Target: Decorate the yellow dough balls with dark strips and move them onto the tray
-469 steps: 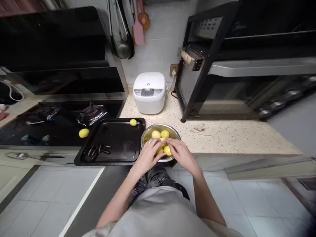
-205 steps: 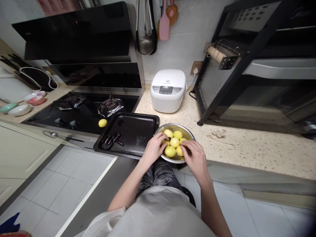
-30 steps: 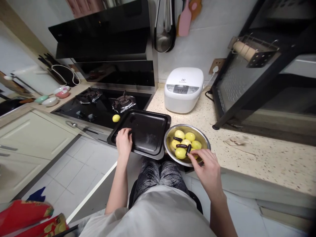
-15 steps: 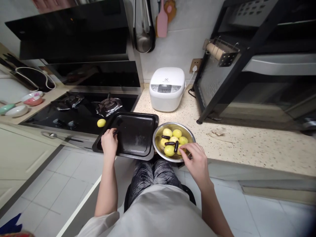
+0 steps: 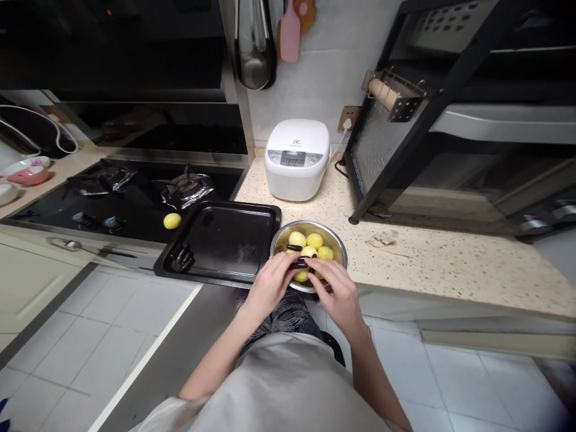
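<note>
A steel bowl (image 5: 341,243) holds several yellow lemons (image 5: 314,241) with dark, glossy, finger-shaped pieces (image 5: 294,247) lying on top. My left hand (image 5: 270,285) reaches over the near left rim, fingers closed on one dark finger-shaped piece (image 5: 297,264) lying level across the lemons. From the right, my right hand (image 5: 337,294) meets it, thumb and fingertips pinched about another dark piece beside the left fingertips; the fingers partly cover it. More dark pieces (image 5: 182,258) lie bunched in the left near corner of the black baking tray (image 5: 234,240), left of the bowl.
One loose lemon (image 5: 171,221) rests on the stove edge (image 5: 139,222) left of the tray. Behind the bowl stands a white rice cooker (image 5: 297,159). A black rack (image 5: 400,144) with an oven is at the right. Crumpled brownish scrap (image 5: 382,239) lies on the counter.
My left hand has left the tray's left corner and moved right to the bowl with a dark piece. My right hand stays over the bowl. The view has shifted slightly right.
</note>
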The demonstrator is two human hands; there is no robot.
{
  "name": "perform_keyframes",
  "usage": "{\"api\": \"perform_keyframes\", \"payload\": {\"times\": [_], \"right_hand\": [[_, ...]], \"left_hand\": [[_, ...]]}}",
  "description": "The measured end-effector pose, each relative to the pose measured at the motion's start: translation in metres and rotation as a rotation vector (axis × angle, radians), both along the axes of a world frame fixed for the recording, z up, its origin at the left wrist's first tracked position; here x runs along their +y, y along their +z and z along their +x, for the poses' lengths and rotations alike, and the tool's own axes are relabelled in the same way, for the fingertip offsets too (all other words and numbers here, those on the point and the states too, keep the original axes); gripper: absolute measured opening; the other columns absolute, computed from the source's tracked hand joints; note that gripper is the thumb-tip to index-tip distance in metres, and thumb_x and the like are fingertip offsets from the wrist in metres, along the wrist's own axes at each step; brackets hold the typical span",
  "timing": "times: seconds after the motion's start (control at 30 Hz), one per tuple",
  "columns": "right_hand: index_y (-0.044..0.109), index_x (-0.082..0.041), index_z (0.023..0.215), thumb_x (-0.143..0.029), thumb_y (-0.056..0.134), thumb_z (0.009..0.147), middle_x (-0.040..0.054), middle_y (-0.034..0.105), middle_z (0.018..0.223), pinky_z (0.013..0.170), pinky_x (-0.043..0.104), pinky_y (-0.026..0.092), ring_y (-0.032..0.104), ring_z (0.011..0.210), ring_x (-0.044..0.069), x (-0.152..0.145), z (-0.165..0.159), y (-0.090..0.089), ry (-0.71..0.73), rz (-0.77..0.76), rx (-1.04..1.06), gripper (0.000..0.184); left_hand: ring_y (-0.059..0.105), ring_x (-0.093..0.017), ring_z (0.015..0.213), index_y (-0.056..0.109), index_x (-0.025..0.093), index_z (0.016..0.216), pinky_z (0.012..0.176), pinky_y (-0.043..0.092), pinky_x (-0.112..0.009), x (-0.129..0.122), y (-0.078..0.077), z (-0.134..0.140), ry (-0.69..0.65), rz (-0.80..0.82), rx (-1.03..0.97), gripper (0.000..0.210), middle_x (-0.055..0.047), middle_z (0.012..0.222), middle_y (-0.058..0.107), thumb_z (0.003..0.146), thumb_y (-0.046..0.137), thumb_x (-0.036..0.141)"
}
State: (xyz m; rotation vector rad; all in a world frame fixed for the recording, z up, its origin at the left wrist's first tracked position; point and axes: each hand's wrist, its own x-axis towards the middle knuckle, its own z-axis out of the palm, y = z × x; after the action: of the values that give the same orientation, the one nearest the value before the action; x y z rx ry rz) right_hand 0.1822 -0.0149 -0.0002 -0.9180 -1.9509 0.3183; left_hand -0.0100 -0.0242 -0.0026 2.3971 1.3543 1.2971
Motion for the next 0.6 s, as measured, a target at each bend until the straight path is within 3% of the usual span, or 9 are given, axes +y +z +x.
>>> {"api": "perform_keyframes", "payload": {"times": [0.2, 0.43, 0.6], "right_hand": [[0.071, -0.024, 0.103, -0.018, 0.058, 0.103, 0.006, 0.076, 0.098, 0.089, 0.038, 0.059, 0.071, 0.095, 0.021, 0.003, 0.004, -0.001, -0.006, -0.022, 0.063, 0.014], [0.067, -0.023, 0.093, -0.024, 0.064, 0.099, 0.0035, 0.072, 0.087, 0.077, 0.036, 0.052, 0.067, 0.083, 0.022, 0.017, 0.017, -0.014, -0.344, -0.02, 0.115, 0.007], [0.065, -0.022, 0.089, -0.028, 0.062, 0.099, 0.0037, 0.071, 0.085, 0.079, 0.038, 0.046, 0.064, 0.082, 0.024, 0.021, 0.022, -0.024, -0.387, -0.073, 0.008, 0.012]], "left_hand": [[0.071, -0.021, 0.111, 0.052, 0.022, 0.143, 0.096, 0.061, -0.036, -0.003, -0.003, 0.007, -0.039, -0.003, 0.018, 0.038, -0.01, 0.116, 0.071, 0.106, 0.052, 0.016], [0.066, -0.023, 0.121, 0.053, 0.023, 0.143, 0.106, 0.057, -0.04, -0.008, 0.005, -0.01, 0.063, 0.003, 0.021, 0.041, -0.012, 0.127, 0.068, 0.103, 0.056, 0.014], [0.065, -0.023, 0.12, 0.052, 0.023, 0.144, 0.104, 0.056, -0.04, -0.01, 0.004, -0.018, 0.072, 0.0, 0.068, 0.043, -0.012, 0.127, 0.067, 0.103, 0.057, 0.013]]}}
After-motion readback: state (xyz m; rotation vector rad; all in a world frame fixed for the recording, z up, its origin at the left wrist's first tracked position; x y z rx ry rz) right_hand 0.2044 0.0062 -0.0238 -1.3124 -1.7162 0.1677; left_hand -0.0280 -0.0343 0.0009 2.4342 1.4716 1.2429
